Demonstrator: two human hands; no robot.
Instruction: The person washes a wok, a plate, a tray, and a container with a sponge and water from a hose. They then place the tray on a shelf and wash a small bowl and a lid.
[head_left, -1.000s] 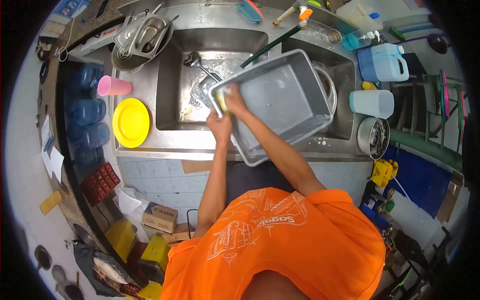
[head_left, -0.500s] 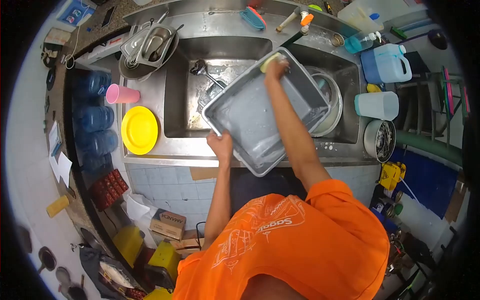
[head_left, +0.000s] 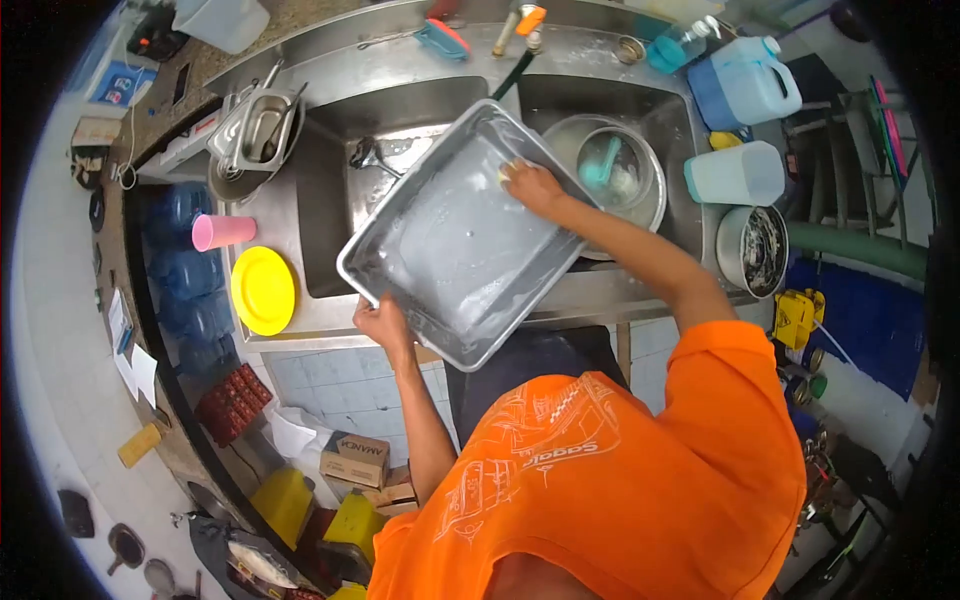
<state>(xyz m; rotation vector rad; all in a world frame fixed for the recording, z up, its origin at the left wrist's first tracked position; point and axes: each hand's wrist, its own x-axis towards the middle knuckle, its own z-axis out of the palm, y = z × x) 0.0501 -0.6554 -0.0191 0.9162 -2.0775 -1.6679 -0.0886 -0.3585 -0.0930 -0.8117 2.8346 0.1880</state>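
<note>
A grey rectangular plastic tub (head_left: pixel 470 255), streaked with suds, is held tilted across the front of the double sink. My left hand (head_left: pixel 383 322) is closed on its near left corner, thumb over the rim. Inside the tub, my right hand (head_left: pixel 533 188) presses a pale yellow sponge (head_left: pixel 503 177) against the inner surface close to the right wall. The fingers cover most of the sponge. Behind the tub, in the right basin, sits a round bowl (head_left: pixel 655 190) with a clear container and a turquoise scoop (head_left: pixel 603 165) in it.
Left of the sink stand a yellow plate (head_left: pixel 263 290), a pink cup (head_left: pixel 223 232) and a pan with stacked metal trays (head_left: pixel 265 125). A ladle (head_left: pixel 368 155) lies in the left basin. On the right are a blue-liquid jug (head_left: pixel 745 85), a plastic container (head_left: pixel 735 174) and a pot (head_left: pixel 750 250).
My right hand has moved with the sponge from the tub's far corner down along its right side. The tub has shifted left and toward me, uncovering more of the right basin.
</note>
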